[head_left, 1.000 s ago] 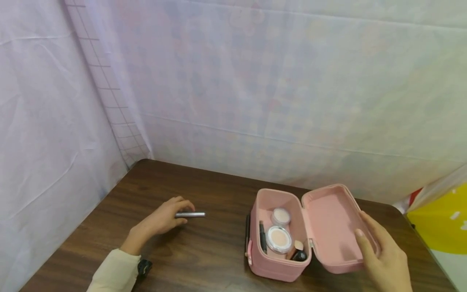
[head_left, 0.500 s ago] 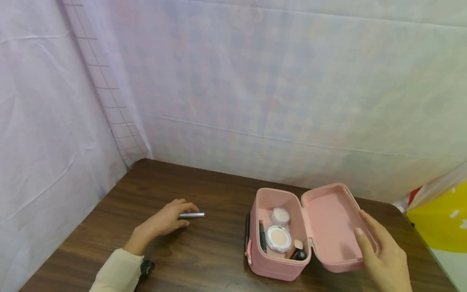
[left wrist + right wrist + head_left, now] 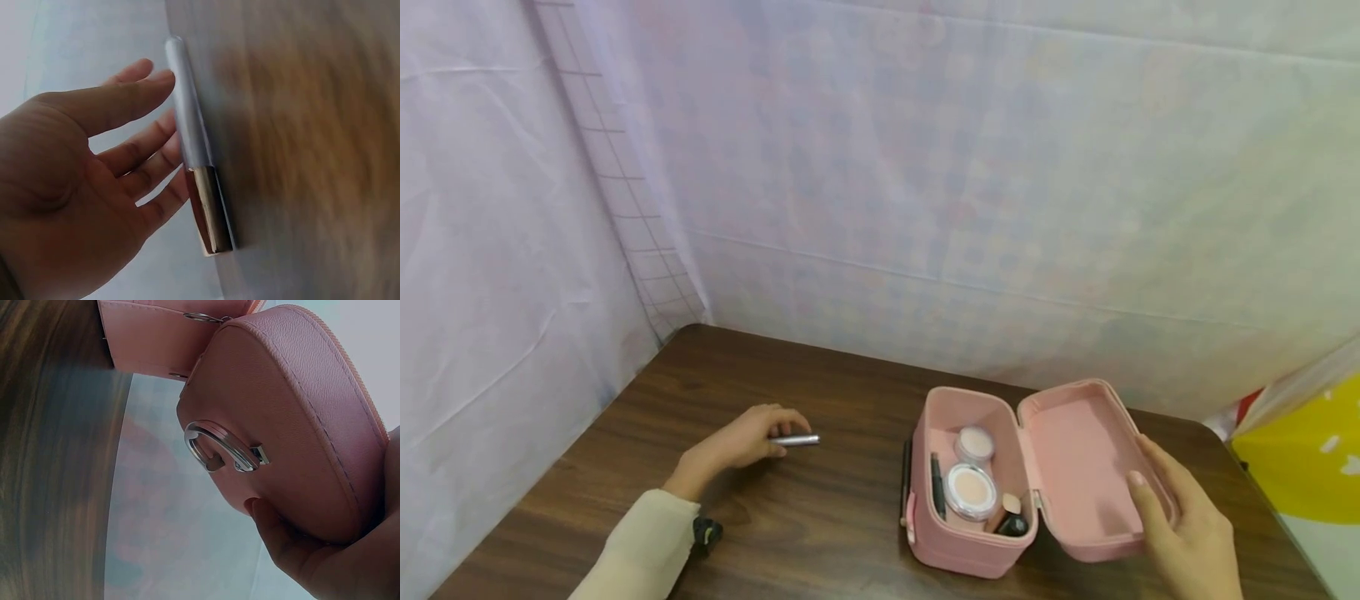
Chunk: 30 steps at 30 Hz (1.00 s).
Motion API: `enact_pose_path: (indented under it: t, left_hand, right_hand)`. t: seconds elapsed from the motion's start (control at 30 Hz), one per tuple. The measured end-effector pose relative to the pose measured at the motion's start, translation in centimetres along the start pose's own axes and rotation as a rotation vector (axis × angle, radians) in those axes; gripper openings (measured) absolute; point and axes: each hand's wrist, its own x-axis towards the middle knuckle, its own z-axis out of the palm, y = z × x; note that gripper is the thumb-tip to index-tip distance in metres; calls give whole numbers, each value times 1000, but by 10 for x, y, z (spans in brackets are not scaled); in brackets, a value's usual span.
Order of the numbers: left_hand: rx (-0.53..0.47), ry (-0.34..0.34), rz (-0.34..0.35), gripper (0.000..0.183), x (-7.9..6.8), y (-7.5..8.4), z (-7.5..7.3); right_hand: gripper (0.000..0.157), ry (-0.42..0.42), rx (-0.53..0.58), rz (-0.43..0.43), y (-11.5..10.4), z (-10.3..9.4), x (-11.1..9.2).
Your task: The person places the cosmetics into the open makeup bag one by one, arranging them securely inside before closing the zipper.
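In the head view my left hand [image 3: 752, 435] is at the left of the table, gripping a slim silver cosmetic tube [image 3: 799, 439]. The left wrist view has the silver tube [image 3: 190, 119] between thumb and fingers, its lower end gold and dark. Whether it touches the table is unclear. My right hand [image 3: 1195, 525] holds the raised lid [image 3: 1086, 467] of a pink makeup case [image 3: 966, 558] by its outer edge. From the right wrist view, a metal handle [image 3: 222, 447] shows on the lid's outside [image 3: 281, 425], with fingers on its rim.
Inside the case lie a compact [image 3: 970, 492], a small round jar [image 3: 974, 445], a dark pencil-like stick [image 3: 937, 486] and a black-capped item [image 3: 1012, 525]. A white patterned curtain [image 3: 925, 208] hangs behind the brown wooden table [image 3: 835, 533]. Something yellow [image 3: 1300, 458] is at the right.
My left hand has shifted slightly to the right along the silver tube, which itself has moved little. The right hand stays on the lid, and the case has not visibly moved.
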Motion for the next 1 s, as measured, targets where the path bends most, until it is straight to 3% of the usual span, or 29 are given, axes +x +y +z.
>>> enact_pose_path:
  t: [0.13, 0.37, 1.0]
  left_hand:
    - [-48, -40, 16, 44, 5, -7, -1]
    - [-169, -126, -15, 43, 8, -13, -4]
    - [-222, -163, -124, 42, 18, -12, 1]
  right_hand:
    - [49, 8, -6, 9, 1, 1, -1]
    - [49, 8, -8, 13, 1, 0, 0]
    - [50, -10, -3, 16, 1, -1, 0]
